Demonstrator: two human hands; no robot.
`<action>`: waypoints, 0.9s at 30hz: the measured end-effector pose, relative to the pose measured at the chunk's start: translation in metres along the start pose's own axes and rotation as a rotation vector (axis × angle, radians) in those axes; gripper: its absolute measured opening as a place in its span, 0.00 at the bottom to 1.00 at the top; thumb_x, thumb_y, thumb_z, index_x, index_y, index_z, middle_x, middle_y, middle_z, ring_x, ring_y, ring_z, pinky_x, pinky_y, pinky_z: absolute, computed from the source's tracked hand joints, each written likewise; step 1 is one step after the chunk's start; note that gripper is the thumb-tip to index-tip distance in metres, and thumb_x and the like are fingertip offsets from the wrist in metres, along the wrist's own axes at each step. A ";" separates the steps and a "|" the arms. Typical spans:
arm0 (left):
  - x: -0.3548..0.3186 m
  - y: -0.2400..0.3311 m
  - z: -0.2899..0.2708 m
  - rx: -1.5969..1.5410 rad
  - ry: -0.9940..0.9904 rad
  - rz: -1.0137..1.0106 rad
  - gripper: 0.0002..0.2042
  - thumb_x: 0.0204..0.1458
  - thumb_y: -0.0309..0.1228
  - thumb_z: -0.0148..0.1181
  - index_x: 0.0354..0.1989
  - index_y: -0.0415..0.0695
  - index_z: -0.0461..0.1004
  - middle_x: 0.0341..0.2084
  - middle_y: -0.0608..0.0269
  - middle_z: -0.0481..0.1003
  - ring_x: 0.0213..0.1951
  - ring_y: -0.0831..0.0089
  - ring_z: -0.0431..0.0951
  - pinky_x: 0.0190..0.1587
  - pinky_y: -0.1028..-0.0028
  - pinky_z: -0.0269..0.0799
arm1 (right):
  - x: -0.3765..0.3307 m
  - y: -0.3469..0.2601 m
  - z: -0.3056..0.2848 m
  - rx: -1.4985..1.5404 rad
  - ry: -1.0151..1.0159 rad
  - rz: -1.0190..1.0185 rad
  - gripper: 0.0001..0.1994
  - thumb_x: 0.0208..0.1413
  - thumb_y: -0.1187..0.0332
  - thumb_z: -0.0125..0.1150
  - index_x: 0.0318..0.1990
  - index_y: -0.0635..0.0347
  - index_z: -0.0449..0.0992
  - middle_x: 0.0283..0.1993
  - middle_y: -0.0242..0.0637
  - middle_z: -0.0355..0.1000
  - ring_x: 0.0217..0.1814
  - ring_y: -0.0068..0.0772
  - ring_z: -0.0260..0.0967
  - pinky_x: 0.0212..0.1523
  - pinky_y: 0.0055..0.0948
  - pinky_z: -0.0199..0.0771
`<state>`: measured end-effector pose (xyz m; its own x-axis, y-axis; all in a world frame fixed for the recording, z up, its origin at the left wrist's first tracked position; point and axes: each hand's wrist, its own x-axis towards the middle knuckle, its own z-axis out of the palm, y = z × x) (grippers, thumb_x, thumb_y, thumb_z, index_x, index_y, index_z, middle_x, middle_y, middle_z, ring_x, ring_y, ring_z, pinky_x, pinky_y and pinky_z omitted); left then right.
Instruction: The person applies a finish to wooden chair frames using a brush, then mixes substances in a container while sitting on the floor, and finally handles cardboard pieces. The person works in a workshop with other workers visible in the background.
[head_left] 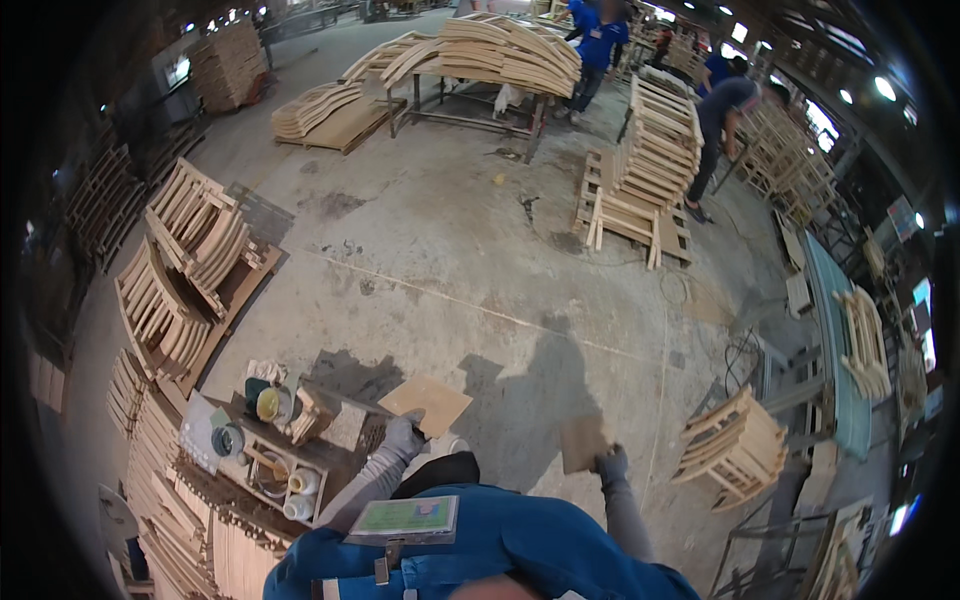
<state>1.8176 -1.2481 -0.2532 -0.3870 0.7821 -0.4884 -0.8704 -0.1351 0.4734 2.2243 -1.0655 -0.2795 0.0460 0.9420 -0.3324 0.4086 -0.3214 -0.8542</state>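
Observation:
My left hand, in a grey glove, grips the near edge of a light tan rectangular sheet, stiff like sandpaper or card. Farther right, my right hand, in a darker grey glove, holds a smaller brown sheet by its right side. Both sheets are held out in front of me over the concrete floor, well apart from each other. Beside my left forearm stands a wooden box with white bottles in it. A tub with something yellow stands close behind the box.
Stacked curved wooden frames lie on a board at left. Wooden parts cover a table at the far side. More frames stand on a pallet, a person beside them. Wooden frames stand at right near a green-topped bench.

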 end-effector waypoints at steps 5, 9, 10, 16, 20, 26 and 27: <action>0.122 0.072 0.056 0.108 0.073 0.002 0.17 0.48 0.22 0.51 0.48 0.37 0.63 0.43 0.53 0.69 0.42 0.60 0.73 0.44 0.61 0.72 | 0.050 -0.007 0.007 -0.137 -0.017 0.495 0.17 0.47 0.58 0.51 0.40 0.60 0.71 0.43 0.37 0.70 0.46 0.28 0.67 0.36 0.35 0.67; 0.225 0.111 0.122 0.189 0.013 0.025 0.14 0.49 0.26 0.53 0.46 0.40 0.66 0.35 0.59 0.74 0.32 0.69 0.76 0.26 0.75 0.72 | 0.101 -0.020 0.008 -0.318 0.040 0.680 0.16 0.45 0.61 0.54 0.37 0.62 0.71 0.40 0.39 0.71 0.42 0.29 0.68 0.34 0.34 0.67; 0.252 0.126 0.129 0.215 0.039 0.032 0.13 0.49 0.27 0.54 0.44 0.41 0.67 0.33 0.61 0.74 0.29 0.72 0.75 0.23 0.78 0.69 | 0.121 -0.026 0.019 -0.354 0.033 0.686 0.15 0.45 0.61 0.55 0.37 0.63 0.71 0.39 0.39 0.71 0.41 0.30 0.68 0.33 0.34 0.68; 0.387 0.182 0.176 0.185 0.271 0.050 0.07 0.47 0.31 0.57 0.33 0.44 0.72 0.16 0.70 0.68 0.12 0.82 0.63 0.11 0.84 0.56 | 0.309 -0.103 0.089 -0.530 0.013 0.467 0.14 0.41 0.65 0.59 0.33 0.67 0.72 0.33 0.42 0.72 0.35 0.31 0.69 0.30 0.34 0.68; 0.453 0.231 0.200 0.169 0.434 0.052 0.07 0.45 0.34 0.61 0.27 0.46 0.70 0.12 0.70 0.63 0.11 0.82 0.60 0.10 0.82 0.53 | 0.465 -0.207 0.176 -0.560 -0.066 0.095 0.14 0.40 0.65 0.61 0.31 0.69 0.73 0.30 0.48 0.73 0.32 0.35 0.71 0.29 0.34 0.68; 0.541 0.312 0.213 0.114 0.598 0.170 0.11 0.44 0.36 0.62 0.24 0.50 0.65 0.10 0.71 0.57 0.09 0.82 0.55 0.10 0.82 0.50 | 0.641 -0.414 0.344 -0.346 -0.279 -0.097 0.20 0.41 0.71 0.56 0.44 0.71 0.66 0.24 0.48 0.71 0.14 0.34 0.68 0.13 0.29 0.68; 0.555 0.325 0.210 0.107 0.615 0.176 0.11 0.45 0.37 0.62 0.24 0.50 0.64 0.10 0.72 0.57 0.09 0.83 0.54 0.10 0.83 0.50 | 0.658 -0.442 0.371 -0.335 -0.287 -0.124 0.19 0.41 0.71 0.55 0.44 0.71 0.67 0.23 0.47 0.71 0.14 0.33 0.67 0.13 0.29 0.68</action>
<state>1.3837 -0.7300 -0.2169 -0.6522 0.2579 -0.7128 -0.7554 -0.1430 0.6395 1.7363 -0.3392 -0.2693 -0.2567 0.8913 -0.3738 0.6695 -0.1149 -0.7339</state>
